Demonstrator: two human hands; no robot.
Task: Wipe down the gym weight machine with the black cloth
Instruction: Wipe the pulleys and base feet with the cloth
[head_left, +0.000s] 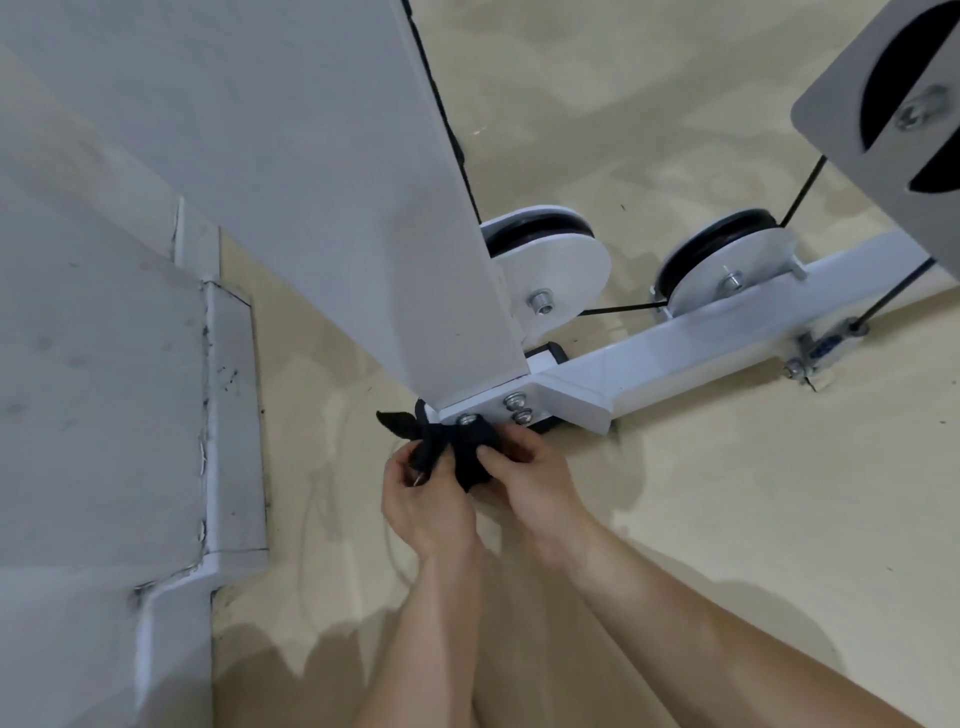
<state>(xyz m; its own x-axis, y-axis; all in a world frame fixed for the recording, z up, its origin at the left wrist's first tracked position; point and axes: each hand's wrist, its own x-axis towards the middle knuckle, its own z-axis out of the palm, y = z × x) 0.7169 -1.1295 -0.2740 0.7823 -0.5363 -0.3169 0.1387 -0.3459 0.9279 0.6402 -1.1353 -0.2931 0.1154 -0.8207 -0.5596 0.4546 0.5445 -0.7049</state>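
Your fingers (506, 453) are curled on both hands and pinch the black cloth (460, 449) between them, just below the middle of the frame. Your left hand (423, 501) grips the cloth's left side, with the thumb and fingers closed round a twisted part of it. Your right hand (537, 480) holds the right side, fingertips pressed into the bunched fabric. The cloth sits above your knuckles. Its top edge touches the white foot plate (488, 402) of the weight machine, and a loose tail sticks out to the left, beside the plate's corner.

Three bolts (513, 400) stand on that plate, the left one right against the cloth. The wide white upright post (363, 208) rises from the plate toward the upper left of the frame and hides whatever is behind it. A white base beam (701, 343) runs from the plate to the right edge. Two pulleys with black wheels sit behind it, one (558, 265) close to the post and one (727, 270) further right, joined by a thin black cable (618, 310). A black rubber foot (545, 354) shows behind the post's base. A grey plate (852, 104) fills the upper right corner. The floor (701, 493) is pale beige, and a white skirting (231, 415) runs down the left side.
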